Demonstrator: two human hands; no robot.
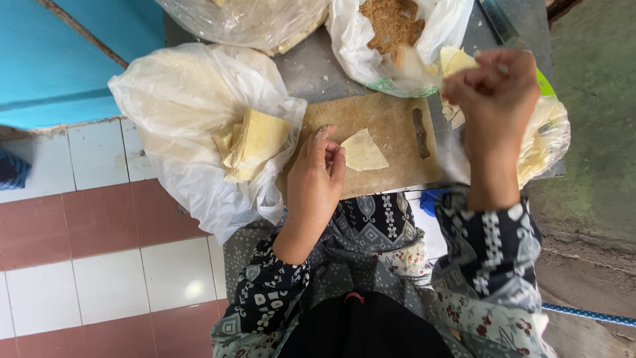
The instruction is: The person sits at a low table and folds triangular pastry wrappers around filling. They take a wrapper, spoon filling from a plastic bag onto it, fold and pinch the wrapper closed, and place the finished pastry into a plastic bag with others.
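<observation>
Where the tiled floor [99, 219] of white and dull red meets the grey counter [318, 69], a large clear plastic bag [179, 126] lies open, its mouth turned toward the person so that the stack of pale yellow wrapper sheets [255, 142] inside is within easy reach. Just right of it lies a wooden cutting board [391, 126], its long axis running left to right. The left hand [317, 176] rests on the board's near left edge, its fingers [331, 156] loosely curled and narrow, their tips touching the folded dough wrapper [362, 151], seemingly to keep it flat and in place. That wrapper lies near the board's middle as a rough triangle, its long axis slanting from upper left to lower right, with a corner pointing lower right. Beyond the board, a white bag of brown crumbly filling [392, 23] stands open. The right hand [493, 89] is raised above the board's right end, fingers pinched shut on something small and pale; motion blur hides what it is. Beneath it sits another bag of yellow sheets [546, 139].
</observation>
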